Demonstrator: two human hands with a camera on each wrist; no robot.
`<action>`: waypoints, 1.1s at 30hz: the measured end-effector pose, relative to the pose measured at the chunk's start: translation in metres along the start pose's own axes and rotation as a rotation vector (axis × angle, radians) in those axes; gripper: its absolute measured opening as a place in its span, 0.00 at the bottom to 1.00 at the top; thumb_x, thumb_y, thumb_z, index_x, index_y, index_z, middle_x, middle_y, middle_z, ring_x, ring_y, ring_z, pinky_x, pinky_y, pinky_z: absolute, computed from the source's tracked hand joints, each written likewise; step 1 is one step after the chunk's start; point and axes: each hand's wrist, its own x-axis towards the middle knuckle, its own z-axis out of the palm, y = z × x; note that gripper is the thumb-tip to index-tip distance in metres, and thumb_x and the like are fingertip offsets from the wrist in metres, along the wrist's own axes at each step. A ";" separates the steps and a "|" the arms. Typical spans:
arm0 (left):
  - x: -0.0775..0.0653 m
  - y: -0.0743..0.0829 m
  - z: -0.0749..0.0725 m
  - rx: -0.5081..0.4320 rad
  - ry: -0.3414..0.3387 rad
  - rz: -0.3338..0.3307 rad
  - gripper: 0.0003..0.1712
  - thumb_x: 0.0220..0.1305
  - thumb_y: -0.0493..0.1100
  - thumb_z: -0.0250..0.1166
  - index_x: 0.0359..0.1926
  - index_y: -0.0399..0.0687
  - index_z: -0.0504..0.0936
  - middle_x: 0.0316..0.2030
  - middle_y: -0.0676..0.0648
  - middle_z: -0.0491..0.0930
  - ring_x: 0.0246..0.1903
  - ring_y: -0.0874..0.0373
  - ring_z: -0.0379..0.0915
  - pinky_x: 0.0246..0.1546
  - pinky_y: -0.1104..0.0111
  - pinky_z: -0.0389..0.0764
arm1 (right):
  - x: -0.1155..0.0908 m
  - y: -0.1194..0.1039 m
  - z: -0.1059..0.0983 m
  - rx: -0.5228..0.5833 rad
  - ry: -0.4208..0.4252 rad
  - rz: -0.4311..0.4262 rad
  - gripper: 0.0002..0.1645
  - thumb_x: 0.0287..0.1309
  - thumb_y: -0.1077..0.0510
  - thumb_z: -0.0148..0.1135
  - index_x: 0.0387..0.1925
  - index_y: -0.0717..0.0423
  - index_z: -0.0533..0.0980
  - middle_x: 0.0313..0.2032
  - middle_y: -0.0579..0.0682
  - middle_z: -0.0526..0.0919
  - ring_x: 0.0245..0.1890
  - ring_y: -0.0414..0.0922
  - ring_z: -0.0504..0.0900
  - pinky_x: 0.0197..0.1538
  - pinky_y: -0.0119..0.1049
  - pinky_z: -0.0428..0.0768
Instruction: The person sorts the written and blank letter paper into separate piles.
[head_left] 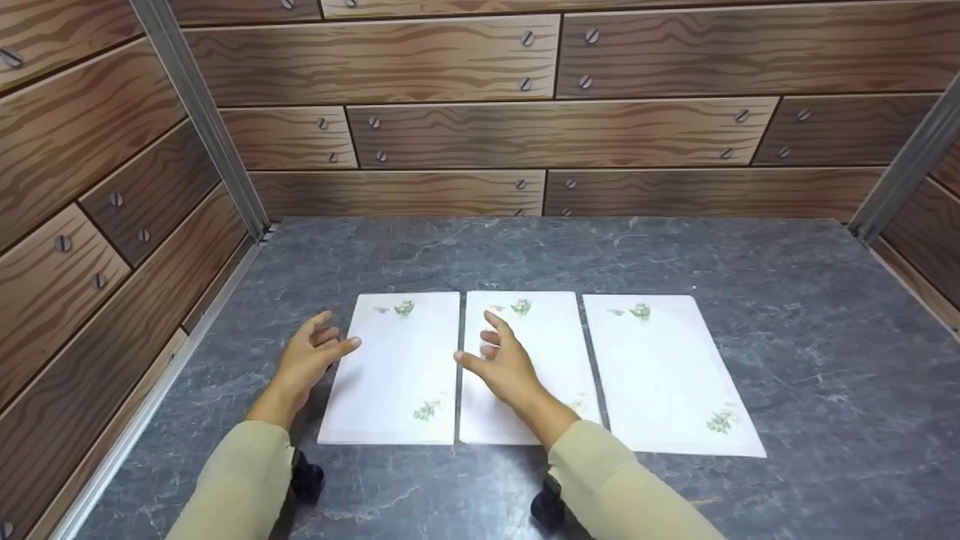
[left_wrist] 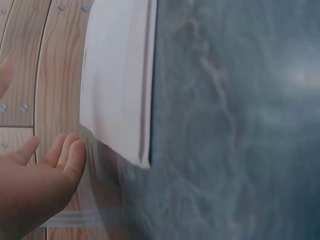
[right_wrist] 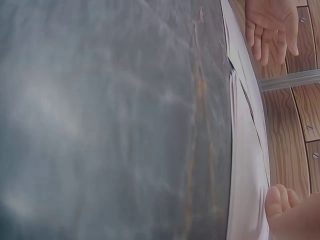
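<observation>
Three white paper stacks lie side by side on a dark marbled table, each printed with small green plant drawings at the top and lower right. My left hand [head_left: 307, 360] is at the outer edge of the left stack [head_left: 397, 360], its thumb reaching over the paper. Above the middle stack [head_left: 547, 352] is my right hand [head_left: 504, 366], thumb and fingers spread apart. Neither hand holds anything. The right stack [head_left: 667, 375] has no hand near it. In the left wrist view, the left hand [left_wrist: 37, 187] appears apart from a stack with layered edges [left_wrist: 120, 85].
The grey marbled tabletop [head_left: 810, 330] extends around the papers. Wood-plank-patterned walls [head_left: 450, 135] stand at the back and sides, with metal posts [head_left: 214, 135] at the corners. Dark wrist devices [head_left: 306, 476] sit beneath both sleeves.
</observation>
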 end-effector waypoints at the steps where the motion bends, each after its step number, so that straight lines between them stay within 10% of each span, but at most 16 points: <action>1: 0.000 0.000 -0.001 0.000 0.005 -0.005 0.53 0.59 0.49 0.69 0.74 0.41 0.46 0.68 0.33 0.54 0.67 0.41 0.52 0.65 0.52 0.58 | 0.000 0.000 0.002 0.004 -0.007 0.004 0.50 0.54 0.53 0.68 0.73 0.54 0.51 0.63 0.63 0.64 0.62 0.59 0.67 0.60 0.48 0.71; 33: -0.003 -0.010 -0.006 -0.152 -0.009 -0.047 0.49 0.64 0.43 0.64 0.74 0.39 0.41 0.67 0.29 0.55 0.64 0.39 0.58 0.62 0.55 0.65 | -0.001 -0.001 0.021 0.125 -0.105 0.016 0.48 0.54 0.62 0.65 0.72 0.59 0.52 0.62 0.67 0.65 0.58 0.59 0.71 0.52 0.44 0.78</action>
